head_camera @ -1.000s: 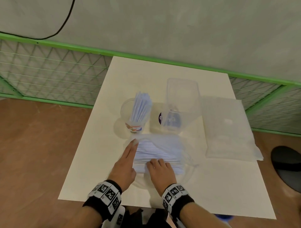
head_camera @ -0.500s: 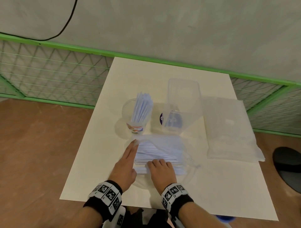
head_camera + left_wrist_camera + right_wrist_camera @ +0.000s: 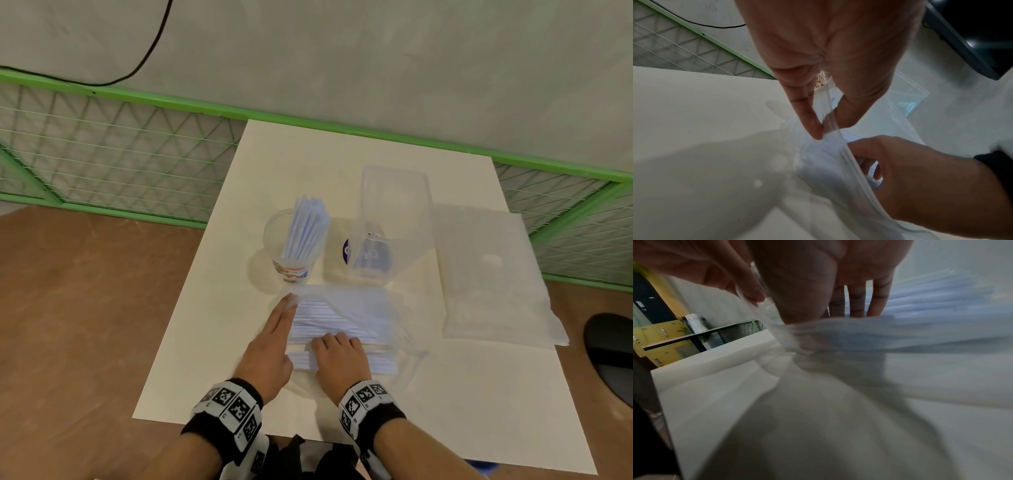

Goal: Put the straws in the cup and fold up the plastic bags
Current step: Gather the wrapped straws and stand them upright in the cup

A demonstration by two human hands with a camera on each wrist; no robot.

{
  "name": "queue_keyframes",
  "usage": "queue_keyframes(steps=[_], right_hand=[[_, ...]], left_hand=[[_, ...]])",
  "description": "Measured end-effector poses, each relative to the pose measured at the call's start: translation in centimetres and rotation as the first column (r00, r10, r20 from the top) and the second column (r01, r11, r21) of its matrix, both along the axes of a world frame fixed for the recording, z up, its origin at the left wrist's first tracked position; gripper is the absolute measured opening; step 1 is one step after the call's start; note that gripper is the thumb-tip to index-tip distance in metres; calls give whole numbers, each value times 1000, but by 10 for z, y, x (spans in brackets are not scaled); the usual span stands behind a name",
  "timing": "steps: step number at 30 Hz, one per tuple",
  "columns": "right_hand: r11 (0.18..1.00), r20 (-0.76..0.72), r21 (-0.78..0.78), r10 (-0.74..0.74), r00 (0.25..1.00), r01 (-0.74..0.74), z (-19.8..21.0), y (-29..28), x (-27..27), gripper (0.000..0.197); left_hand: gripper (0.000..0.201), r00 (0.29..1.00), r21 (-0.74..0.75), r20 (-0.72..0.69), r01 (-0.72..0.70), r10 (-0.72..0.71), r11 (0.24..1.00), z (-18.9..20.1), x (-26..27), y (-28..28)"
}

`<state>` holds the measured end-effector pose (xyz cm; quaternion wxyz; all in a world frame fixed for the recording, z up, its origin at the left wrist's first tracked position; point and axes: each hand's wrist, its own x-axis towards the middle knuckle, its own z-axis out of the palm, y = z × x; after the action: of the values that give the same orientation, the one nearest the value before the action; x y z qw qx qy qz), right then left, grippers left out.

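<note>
At lower centre of the head view, the left hand [image 3: 270,346] pinched the mouth of the clear plastic bag [image 3: 356,308] while the right hand [image 3: 337,358] curled around the straws [image 3: 329,320] inside, on the bench [image 3: 212,329].

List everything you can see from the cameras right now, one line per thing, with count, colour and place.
Table: one, cream top, centre.
Cup: one, clear with printed base, mid-table, holding a bundle of pale blue straws.
Open bag: one, clear plastic, near edge, with more pale blue straws inside.
Container: one, clear, tall, right of the cup, blue label behind.
Flat bag: one, clear, right side of table.
Fence: green mesh, behind table.
Cable: black, on wall.
Wristbands: two, black with markers.
Hands: left hand pinches the bag's mouth; right hand grips straws inside the bag.
</note>
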<state>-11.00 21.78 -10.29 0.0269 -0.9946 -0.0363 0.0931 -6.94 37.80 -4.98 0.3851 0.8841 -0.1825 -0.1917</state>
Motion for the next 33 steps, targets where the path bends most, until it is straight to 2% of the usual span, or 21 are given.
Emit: queue_keyframes(steps=[4,13,19,24,28,33], right_hand=[[1000,-8,12,14,1000,-14,1,0,-1,53],[999,17,-29,41,999,-41,5,-1,6,31],[999,-137,-40,20,990,-25,6,1,8,19],[990,-169,-53,117,979,-127,13,-2,8,37],[995,-136,41,94,986,-90,18,-8,2,37],[966,-103,257,8,995,18,42,-26,8,31]], left_hand=[[103,1000,-1,2,7,-7,1000,0,1,0],[104,1000,13,5,4,-4,1000,0,5,0],[102,1000,27,-4,7,-7,1000,-2,7,2],[102,1000,35,4,9,-9,999,-2,8,1],[102,1000,37,13,13,-14,999,0,10,1],[102,999,25,35,6,-7,1000,-1,15,4]])
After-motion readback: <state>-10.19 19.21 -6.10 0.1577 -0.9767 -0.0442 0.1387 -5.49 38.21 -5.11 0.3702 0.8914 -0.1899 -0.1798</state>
